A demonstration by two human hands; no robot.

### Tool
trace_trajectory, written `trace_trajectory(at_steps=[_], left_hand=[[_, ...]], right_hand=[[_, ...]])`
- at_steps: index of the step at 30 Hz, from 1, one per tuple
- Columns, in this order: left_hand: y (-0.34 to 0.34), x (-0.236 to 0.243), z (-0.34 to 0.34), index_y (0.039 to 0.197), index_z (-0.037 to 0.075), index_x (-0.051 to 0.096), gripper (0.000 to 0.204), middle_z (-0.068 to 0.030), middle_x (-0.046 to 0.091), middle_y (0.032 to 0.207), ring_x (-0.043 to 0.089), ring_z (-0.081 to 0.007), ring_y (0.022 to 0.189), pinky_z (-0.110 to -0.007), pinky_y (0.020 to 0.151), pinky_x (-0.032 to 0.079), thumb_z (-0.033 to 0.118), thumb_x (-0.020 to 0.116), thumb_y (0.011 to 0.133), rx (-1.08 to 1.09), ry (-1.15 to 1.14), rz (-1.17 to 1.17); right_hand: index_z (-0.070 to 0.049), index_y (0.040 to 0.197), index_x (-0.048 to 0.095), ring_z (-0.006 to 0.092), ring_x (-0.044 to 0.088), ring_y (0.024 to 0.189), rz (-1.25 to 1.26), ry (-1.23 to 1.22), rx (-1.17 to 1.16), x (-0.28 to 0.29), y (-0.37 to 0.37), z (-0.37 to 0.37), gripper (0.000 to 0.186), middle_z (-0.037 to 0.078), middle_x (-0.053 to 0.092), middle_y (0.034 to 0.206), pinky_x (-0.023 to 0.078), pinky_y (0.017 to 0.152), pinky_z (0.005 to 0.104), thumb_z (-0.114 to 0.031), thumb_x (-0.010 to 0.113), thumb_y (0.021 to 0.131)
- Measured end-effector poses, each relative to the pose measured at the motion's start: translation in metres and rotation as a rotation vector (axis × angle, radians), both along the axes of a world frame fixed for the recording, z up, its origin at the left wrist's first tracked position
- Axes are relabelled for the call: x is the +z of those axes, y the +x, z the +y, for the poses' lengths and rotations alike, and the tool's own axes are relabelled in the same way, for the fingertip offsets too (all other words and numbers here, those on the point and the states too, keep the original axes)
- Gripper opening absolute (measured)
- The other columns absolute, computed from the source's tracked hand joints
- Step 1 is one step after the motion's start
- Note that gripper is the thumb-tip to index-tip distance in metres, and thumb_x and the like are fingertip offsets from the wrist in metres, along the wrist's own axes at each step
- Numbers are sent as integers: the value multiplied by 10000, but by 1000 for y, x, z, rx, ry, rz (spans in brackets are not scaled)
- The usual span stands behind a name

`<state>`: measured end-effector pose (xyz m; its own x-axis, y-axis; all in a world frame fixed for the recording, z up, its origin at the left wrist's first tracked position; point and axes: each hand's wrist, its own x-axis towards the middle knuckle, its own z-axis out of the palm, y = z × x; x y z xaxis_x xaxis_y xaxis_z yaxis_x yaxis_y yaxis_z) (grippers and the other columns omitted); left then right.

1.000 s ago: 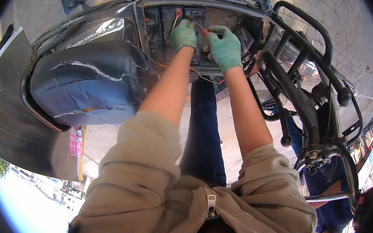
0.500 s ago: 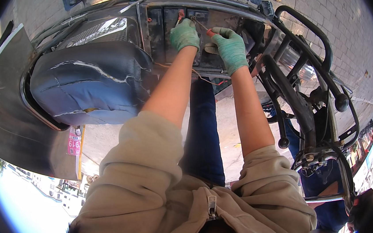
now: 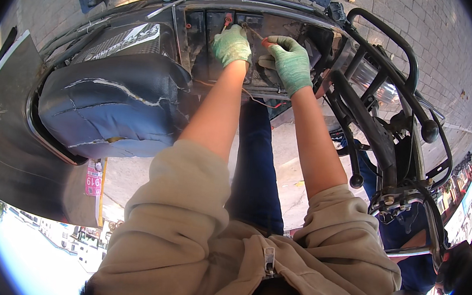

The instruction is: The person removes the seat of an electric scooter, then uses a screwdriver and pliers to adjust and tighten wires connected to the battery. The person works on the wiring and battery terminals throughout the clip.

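In a green work glove, my right hand (image 3: 291,63) grips a screwdriver by its red handle (image 3: 266,42). The thin shaft slants up and left to a small bolt at the top of a dark battery (image 3: 204,46), set in an open compartment. My left hand (image 3: 233,46), gloved alike, is closed over the battery top, just left of the shaft tip. Whatever its fingers hold is hidden. Just above it stands a red cable terminal (image 3: 228,19). A thin orange wire (image 3: 257,99) runs loose along the compartment's near edge.
A cracked dark blue seat (image 3: 116,103) lies left of the compartment. Black frame bars and handlebar parts (image 3: 375,98) crowd the right side. Paving (image 3: 447,48) stretches beyond the vehicle. Part of another person (image 3: 408,230) shows at the lower right.
Both hands stay nearly where they were, with only a slight shift in view. The screwdriver remains against the same bolt area.
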<state>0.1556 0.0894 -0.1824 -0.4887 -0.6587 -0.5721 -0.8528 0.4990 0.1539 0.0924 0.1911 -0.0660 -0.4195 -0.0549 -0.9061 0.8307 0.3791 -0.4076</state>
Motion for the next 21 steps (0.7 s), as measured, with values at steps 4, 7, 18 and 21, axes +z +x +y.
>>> trace_trajectory(at_steps=[4, 7, 18, 21], left_hand=[[-4, 1, -5, 942, 146, 748, 265, -119, 715, 950, 653, -335, 948, -445, 805, 535, 345, 577, 903, -45, -4, -20], [-4, 2, -8, 918, 146, 752, 272, -104, 720, 933, 655, -332, 940, -441, 796, 530, 348, 570, 903, -69, -16, -42], [-1, 5, -10, 875, 192, 754, 262, -97, 712, 937, 637, -320, 955, -436, 793, 516, 408, 606, 879, 26, -48, 39], [3, -3, -9, 886, 200, 763, 236, -100, 714, 951, 636, -328, 960, -436, 811, 516, 404, 651, 847, 64, -59, 69]], right_hand=[[-81, 1036, 710, 263, 698, 882, 681, 238, 790, -6, 7, -2, 227, 121, 699, 972, 565, 753, 356, -84, 641, 819], [-109, 1030, 714, 324, 658, 940, 690, 197, 822, -9, 9, -1, 233, 137, 663, 1025, 525, 853, 400, -103, 628, 813], [-89, 1060, 684, 367, 658, 890, 716, 255, 764, -1, 34, -19, 228, 155, 636, 1053, 540, 788, 428, -111, 626, 839], [-95, 1058, 675, 373, 657, 884, 704, 280, 844, 2, 35, -22, 210, 155, 626, 1066, 541, 779, 445, -129, 604, 864]])
